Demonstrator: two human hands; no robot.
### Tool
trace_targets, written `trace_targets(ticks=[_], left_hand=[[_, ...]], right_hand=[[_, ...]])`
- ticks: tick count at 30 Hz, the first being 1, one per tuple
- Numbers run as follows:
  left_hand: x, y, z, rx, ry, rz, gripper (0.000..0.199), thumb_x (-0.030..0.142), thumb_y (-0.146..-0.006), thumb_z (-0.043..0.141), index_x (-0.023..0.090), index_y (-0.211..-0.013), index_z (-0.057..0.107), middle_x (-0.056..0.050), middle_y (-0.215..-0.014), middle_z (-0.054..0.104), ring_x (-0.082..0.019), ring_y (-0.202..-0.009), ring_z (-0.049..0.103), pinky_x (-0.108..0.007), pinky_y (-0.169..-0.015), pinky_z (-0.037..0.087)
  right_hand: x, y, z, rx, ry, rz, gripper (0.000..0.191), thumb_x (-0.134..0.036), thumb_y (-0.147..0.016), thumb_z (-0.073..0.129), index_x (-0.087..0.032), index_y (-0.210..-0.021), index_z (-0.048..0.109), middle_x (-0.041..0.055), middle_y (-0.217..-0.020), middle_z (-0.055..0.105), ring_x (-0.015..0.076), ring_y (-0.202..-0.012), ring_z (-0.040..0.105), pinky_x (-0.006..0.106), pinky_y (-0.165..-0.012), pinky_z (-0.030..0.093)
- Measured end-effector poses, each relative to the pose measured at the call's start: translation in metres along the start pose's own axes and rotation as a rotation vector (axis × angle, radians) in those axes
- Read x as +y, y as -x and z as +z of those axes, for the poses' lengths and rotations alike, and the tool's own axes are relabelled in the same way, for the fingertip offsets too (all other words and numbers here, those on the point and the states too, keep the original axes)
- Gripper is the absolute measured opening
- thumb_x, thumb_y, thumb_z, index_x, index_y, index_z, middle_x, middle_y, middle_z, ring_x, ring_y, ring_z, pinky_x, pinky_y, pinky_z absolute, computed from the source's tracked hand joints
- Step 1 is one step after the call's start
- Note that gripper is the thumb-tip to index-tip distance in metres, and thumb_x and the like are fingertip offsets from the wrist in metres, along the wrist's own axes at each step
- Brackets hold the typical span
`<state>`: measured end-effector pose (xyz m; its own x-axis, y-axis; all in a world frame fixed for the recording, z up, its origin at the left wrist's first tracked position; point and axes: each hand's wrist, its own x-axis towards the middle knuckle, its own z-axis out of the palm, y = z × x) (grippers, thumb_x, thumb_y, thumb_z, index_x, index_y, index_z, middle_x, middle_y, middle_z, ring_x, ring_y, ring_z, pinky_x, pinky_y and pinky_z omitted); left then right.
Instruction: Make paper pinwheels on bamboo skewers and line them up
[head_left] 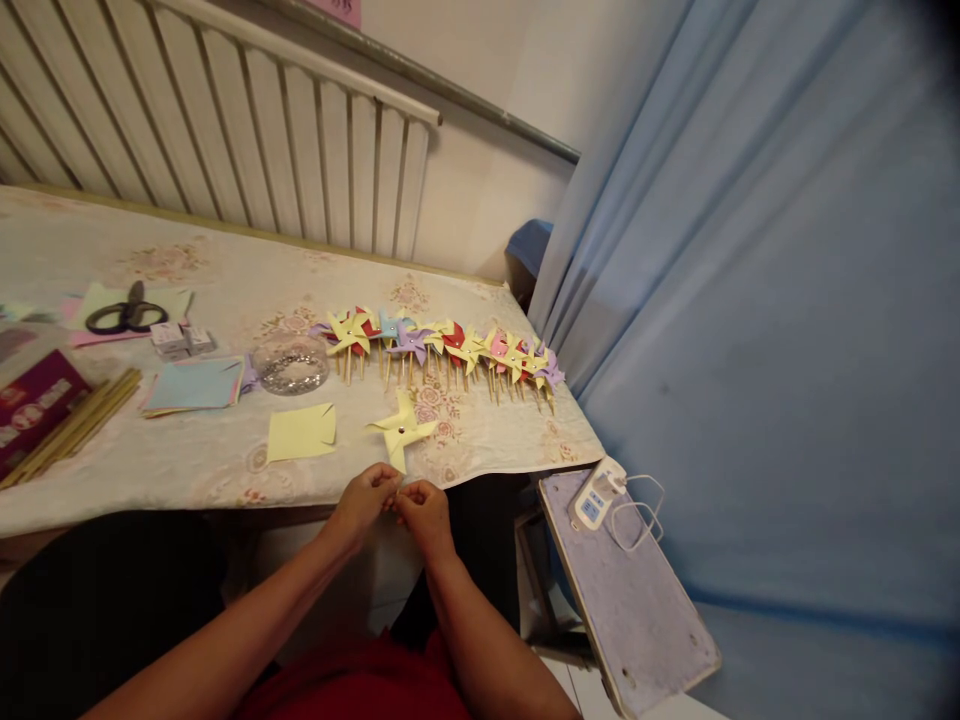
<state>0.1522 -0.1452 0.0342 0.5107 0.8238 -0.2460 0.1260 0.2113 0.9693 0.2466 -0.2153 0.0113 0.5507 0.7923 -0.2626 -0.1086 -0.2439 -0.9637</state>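
Note:
My left hand [371, 495] and my right hand [425, 510] meet at the table's front edge. Both are closed, with fingertips pinched close together; whatever is between them is too small or hidden to make out. Just beyond the fingers is a pale yellow paper pinwheel [401, 432] with a dark dot at its centre. Its lowest blade reaches down to my fingertips, and I cannot tell if they touch it. To its left lies a yellow paper square [301, 433] with slits at its corners. Behind that, a clear round dish [291, 370] contains many small shiny pieces.
Finished pinwheels [465, 345] on sticks lie in a row at the back right. Leftward are stacked coloured papers [196, 384], small boxes [180, 340], black-handled scissors [127, 315] and sticks [82, 425] beside a purple box [37, 405]. A power strip [598, 493] rests on a stool [637, 600].

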Motion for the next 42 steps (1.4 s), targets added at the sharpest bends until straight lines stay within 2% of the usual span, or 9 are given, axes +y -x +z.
trace_targets(ticks=[7,11,18,24,27,31,42], left_hand=[[-0.001,-0.006,0.004,-0.009,-0.058,0.006,0.033,0.051,-0.065,0.062,0.018,-0.071,0.056,0.004,-0.056,0.049,-0.013,-0.054,0.044,-0.027,-0.056,0.034],[-0.002,-0.013,0.002,-0.019,-0.177,0.021,0.029,0.048,-0.066,0.061,0.020,-0.069,0.056,0.003,-0.057,0.050,-0.015,-0.057,0.046,-0.028,-0.056,0.035],[-0.001,-0.039,-0.019,0.013,-0.624,0.200,0.016,0.033,-0.078,0.051,0.021,-0.068,0.055,-0.001,-0.068,0.058,-0.019,-0.070,0.054,-0.030,-0.068,0.040],[-0.008,-0.065,-0.040,0.071,-1.022,0.399,0.018,0.024,-0.093,0.043,0.020,-0.084,0.058,-0.009,-0.092,0.063,-0.022,-0.090,0.059,-0.032,-0.082,0.044],[-0.010,-0.071,-0.045,0.043,-1.188,0.472,0.024,0.021,-0.097,0.039,0.018,-0.089,0.061,-0.011,-0.096,0.063,-0.022,-0.089,0.059,-0.034,-0.082,0.044],[-0.010,-0.074,-0.046,-0.034,-1.386,0.531,0.027,0.010,-0.094,0.036,0.015,-0.096,0.063,-0.014,-0.099,0.062,-0.024,-0.087,0.060,-0.036,-0.078,0.045],[-0.013,-0.081,-0.047,-0.107,-1.479,0.545,0.027,0.011,-0.094,0.037,0.014,-0.105,0.061,-0.014,-0.102,0.061,-0.025,-0.092,0.063,-0.038,-0.078,0.050]], right_hand=[[0.005,-0.005,-0.002,0.018,0.021,-0.025,0.011,-0.027,-0.070,0.064,-0.021,-0.063,0.058,-0.0046,-0.055,0.060,0.0108,-0.046,0.051,0.022,-0.048,0.040],[0.006,-0.008,-0.007,0.064,0.058,-0.066,0.010,-0.028,-0.069,0.063,-0.021,-0.063,0.059,-0.0058,-0.051,0.057,0.0112,-0.046,0.051,0.022,-0.048,0.039],[0.008,-0.015,-0.021,0.146,0.054,-0.096,0.007,-0.026,-0.067,0.060,-0.020,-0.065,0.063,-0.0048,-0.052,0.061,0.0125,-0.046,0.054,0.023,-0.050,0.041],[0.010,-0.021,-0.024,0.182,0.057,-0.106,0.006,-0.027,-0.067,0.060,-0.021,-0.065,0.061,-0.0064,-0.048,0.055,0.0132,-0.044,0.053,0.023,-0.048,0.038],[0.007,-0.024,-0.023,0.177,0.055,-0.109,0.006,-0.027,-0.067,0.060,-0.021,-0.065,0.061,-0.0066,-0.049,0.055,0.0128,-0.045,0.052,0.023,-0.048,0.037],[-0.001,-0.031,-0.023,0.181,0.055,-0.127,0.006,-0.027,-0.066,0.059,-0.021,-0.065,0.060,-0.0069,-0.050,0.054,0.0123,-0.045,0.051,0.023,-0.048,0.037],[-0.008,-0.067,-0.028,0.269,0.013,-0.082,0.012,-0.032,-0.065,0.061,-0.021,-0.065,0.058,-0.0080,-0.045,0.052,0.0115,-0.042,0.048,0.022,-0.044,0.035]])
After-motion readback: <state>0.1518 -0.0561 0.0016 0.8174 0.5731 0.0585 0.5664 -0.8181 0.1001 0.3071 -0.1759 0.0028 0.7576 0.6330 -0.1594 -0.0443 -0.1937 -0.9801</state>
